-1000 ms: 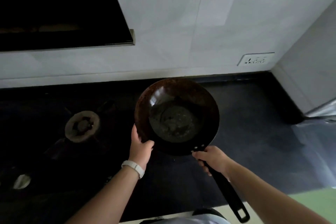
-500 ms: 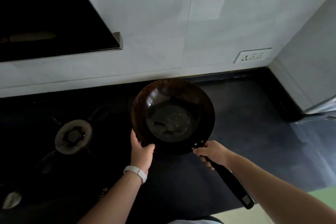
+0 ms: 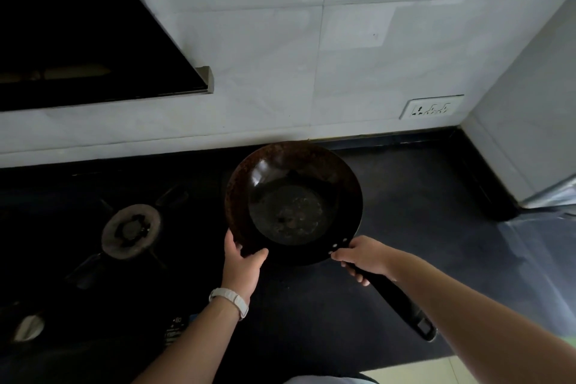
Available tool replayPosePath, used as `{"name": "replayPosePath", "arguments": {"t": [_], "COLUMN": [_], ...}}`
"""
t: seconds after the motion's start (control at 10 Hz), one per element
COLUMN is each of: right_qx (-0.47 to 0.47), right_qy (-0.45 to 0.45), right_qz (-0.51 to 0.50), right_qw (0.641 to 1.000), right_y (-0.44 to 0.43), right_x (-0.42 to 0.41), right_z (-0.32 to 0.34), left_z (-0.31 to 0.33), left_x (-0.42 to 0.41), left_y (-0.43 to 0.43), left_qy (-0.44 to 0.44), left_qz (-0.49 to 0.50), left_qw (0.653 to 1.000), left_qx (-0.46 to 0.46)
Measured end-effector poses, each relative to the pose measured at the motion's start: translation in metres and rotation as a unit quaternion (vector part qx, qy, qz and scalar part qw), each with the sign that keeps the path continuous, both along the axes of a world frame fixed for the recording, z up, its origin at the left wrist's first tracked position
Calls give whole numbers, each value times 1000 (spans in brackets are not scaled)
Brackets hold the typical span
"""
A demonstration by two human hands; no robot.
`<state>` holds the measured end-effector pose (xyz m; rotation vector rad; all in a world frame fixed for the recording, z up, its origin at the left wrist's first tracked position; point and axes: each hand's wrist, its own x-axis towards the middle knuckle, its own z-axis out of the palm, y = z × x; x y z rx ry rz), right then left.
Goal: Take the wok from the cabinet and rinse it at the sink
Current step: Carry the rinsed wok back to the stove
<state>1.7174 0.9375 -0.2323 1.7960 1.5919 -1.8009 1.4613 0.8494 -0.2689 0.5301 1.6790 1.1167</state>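
A dark, rust-speckled wok (image 3: pixel 293 199) with a long black handle is held above the black counter, tilted slightly toward me so its worn flat bottom shows. My left hand (image 3: pixel 241 262) grips the near left rim, thumb over the edge. My right hand (image 3: pixel 363 257) is wrapped around the handle just behind the rivets. The handle's looped end sticks out toward the lower right. No sink or cabinet is in view.
A gas burner (image 3: pixel 131 231) sits on the dark hob to the left, with a control knob (image 3: pixel 29 326) nearer me. A black range hood (image 3: pixel 93 40) hangs upper left. A wall socket (image 3: pixel 431 106) is on the tiled wall. A silvery edge (image 3: pixel 551 196) shows at far right.
The wok has stayed in both hands, with the grip unchanged. The view has tilted upward a little, showing more of the wall and hood.
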Motion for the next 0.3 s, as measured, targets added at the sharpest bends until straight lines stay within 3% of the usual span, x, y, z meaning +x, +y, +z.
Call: {"name": "replayPosePath", "arguments": {"t": [0.1, 0.3], "right_qx": [107, 274], "right_qy": [-125, -187], "right_qz": [110, 115], "right_qw": [980, 936], "right_y": [-2, -19], "right_x": [3, 9], "right_z": [12, 50], "left_z": [10, 30], "left_x": [-7, -31], "left_y": [-5, -22], "left_qy": [29, 185], "left_qz": [-21, -114], "left_qw": [999, 975], "left_qx": [-5, 43]}}
